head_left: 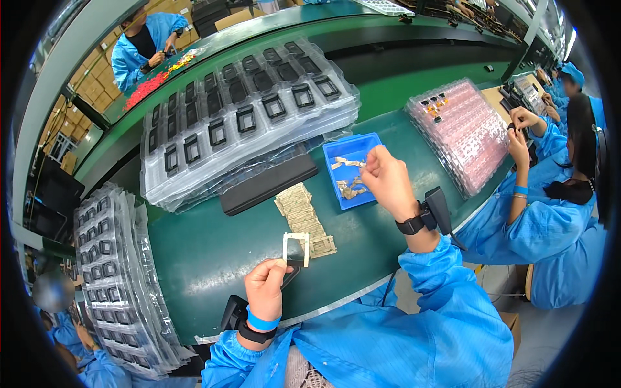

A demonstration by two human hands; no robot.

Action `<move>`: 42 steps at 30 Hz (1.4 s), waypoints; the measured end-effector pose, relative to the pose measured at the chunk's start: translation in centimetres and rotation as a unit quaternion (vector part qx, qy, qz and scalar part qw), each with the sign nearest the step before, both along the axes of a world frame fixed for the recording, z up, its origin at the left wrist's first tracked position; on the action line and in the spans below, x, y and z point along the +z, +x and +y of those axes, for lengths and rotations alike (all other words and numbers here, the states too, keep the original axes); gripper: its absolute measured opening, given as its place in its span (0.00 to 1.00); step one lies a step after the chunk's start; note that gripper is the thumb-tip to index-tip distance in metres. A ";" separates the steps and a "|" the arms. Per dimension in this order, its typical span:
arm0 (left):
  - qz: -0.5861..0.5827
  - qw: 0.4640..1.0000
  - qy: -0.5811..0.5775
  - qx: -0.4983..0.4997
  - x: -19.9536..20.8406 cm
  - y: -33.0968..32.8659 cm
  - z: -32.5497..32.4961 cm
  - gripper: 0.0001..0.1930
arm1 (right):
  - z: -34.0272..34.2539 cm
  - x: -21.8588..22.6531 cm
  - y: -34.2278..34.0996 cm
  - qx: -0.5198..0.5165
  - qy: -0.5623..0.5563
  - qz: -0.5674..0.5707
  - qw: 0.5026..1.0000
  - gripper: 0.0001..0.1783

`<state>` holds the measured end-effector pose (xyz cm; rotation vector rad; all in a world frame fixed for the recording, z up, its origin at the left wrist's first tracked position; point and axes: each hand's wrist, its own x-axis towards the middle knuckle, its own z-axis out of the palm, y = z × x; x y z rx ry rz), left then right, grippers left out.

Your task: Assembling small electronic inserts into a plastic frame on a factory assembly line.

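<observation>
My left hand is closed near the table's front edge, pinching a thin cream U-shaped frame piece. A dark piece shows beside those fingers; whether they hold it too is unclear. Just beyond lies an overlapping stack of cream strips, fanned toward the back. My right hand is over the right side of a blue tray, fingertips pinched together. Crumpled beige scraps lie in the tray. What the right fingertips grip, if anything, cannot be made out.
Stacked clear trays with black frames stand at the back left, with more trays at the left edge. A black flat block lies before them. A pink bubble-wrap stack sits right, near a co-worker in blue.
</observation>
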<state>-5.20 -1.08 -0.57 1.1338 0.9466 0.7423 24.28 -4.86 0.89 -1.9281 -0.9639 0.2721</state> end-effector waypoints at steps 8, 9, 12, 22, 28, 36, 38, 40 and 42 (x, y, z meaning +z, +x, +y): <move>-0.012 0.999 0.031 0.000 0.6 0.9 -0.1 0.08 | -0.6 -0.6 -0.1 0.028 -0.026 -0.131 0.991 0.16; -0.011 0.999 0.030 0.000 0.7 1.1 -0.1 0.08 | -0.7 -0.4 -0.2 0.020 -0.015 -0.131 0.991 0.14; -0.001 0.999 0.046 -0.008 0.9 1.6 0.0 0.08 | -0.9 0.1 -0.9 0.006 0.044 -0.155 0.987 0.10; 0.000 0.993 0.102 -0.059 0.8 4.4 0.0 0.08 | -3.0 2.1 -3.2 0.145 0.049 0.223 0.963 0.09; 0.010 0.989 0.115 -0.090 1.3 5.5 -0.2 0.08 | -3.8 2.3 -5.2 0.181 0.027 0.333 0.925 0.08; 0.001 0.983 0.158 -0.097 2.4 7.8 0.8 0.05 | -4.0 2.6 -6.8 0.094 0.108 -0.052 0.988 0.05; 0.019 0.975 0.162 -0.150 3.2 8.9 0.7 0.06 | -4.1 2.0 -7.2 0.112 0.138 -0.191 0.965 0.08; 0.028 0.977 0.158 -0.143 3.3 9.4 0.9 0.06 | -4.4 2.0 -7.4 0.117 0.129 -0.215 0.961 0.11; 0.022 0.976 0.154 -0.152 3.3 9.6 1.0 0.05 | -4.5 1.9 -7.3 0.105 0.148 -0.246 0.952 0.12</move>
